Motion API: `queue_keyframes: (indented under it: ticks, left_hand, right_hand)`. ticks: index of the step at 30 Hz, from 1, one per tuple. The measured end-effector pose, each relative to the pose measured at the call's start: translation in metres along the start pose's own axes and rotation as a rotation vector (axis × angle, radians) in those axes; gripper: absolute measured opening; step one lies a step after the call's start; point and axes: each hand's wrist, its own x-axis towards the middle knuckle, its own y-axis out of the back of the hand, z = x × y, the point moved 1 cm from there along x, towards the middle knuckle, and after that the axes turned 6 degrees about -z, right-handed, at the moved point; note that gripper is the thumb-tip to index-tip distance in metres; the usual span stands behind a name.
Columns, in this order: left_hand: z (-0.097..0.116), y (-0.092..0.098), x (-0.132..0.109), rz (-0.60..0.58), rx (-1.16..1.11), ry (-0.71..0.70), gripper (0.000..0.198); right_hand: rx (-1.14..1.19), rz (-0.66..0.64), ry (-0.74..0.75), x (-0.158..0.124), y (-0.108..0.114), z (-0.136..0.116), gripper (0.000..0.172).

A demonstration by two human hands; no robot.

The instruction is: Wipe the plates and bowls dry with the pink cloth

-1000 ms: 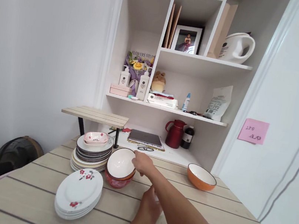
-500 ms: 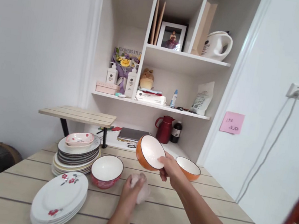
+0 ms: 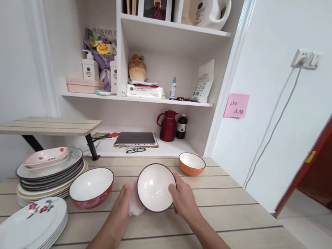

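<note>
A bowl with a white inside and dark rim [image 3: 155,187] is tilted toward me above the table. My right hand [image 3: 184,198] grips its right edge, thumb over the rim. At its left side is my left hand [image 3: 122,209], closed on a pale cloth [image 3: 135,204] that touches the bowl's outside; the bowl hides part of the cloth and fingers. Left of my hands stands a red-patterned bowl [image 3: 91,186], upright. An orange bowl [image 3: 191,164] sits farther back on the right.
Stacked plates [image 3: 29,224] with red flowers lie front left. Behind them, a taller plate stack [image 3: 48,177] carries a pink-dotted dish [image 3: 46,156], beside a small raised shelf [image 3: 44,126]. A red jug [image 3: 168,127] and dark bottle [image 3: 181,127] stand in the cabinet.
The view has shifted right. The held bowl has come down and nearer, its inside turned toward me. My left hand has brought the cloth against the bowl's side.
</note>
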Motion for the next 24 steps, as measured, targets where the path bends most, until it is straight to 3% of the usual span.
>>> queue_keyframes:
  ticks: [3, 8, 11, 14, 19, 24]
  left_hand:
    - [0.004, -0.006, -0.003, -0.047, 0.025, 0.005, 0.071]
    - [0.002, -0.011, -0.006, 0.035, 0.193, -0.021, 0.072]
    - [-0.003, -0.013, -0.007, 0.106, 0.313, -0.077, 0.063]
    - [-0.007, -0.012, -0.007, 0.186, 0.320, -0.141, 0.052]
    - [-0.010, -0.005, -0.002, 0.228, 0.269, -0.212, 0.054]
    - [-0.010, 0.004, 0.002, 0.222, 0.221, -0.208, 0.054]
  right_hand:
    - [-0.133, 0.081, 0.064, -0.001, 0.003, 0.002, 0.037]
    - [-0.267, 0.156, 0.104, -0.001, 0.000, 0.008, 0.041]
    - [-0.262, 0.155, 0.168, -0.002, -0.004, 0.010, 0.043]
    - [-0.116, 0.141, 0.241, -0.002, -0.010, 0.011, 0.046]
    - [0.313, 0.025, 0.318, -0.002, -0.020, 0.013, 0.054]
    - [0.579, -0.316, 0.341, -0.020, -0.022, 0.003, 0.079]
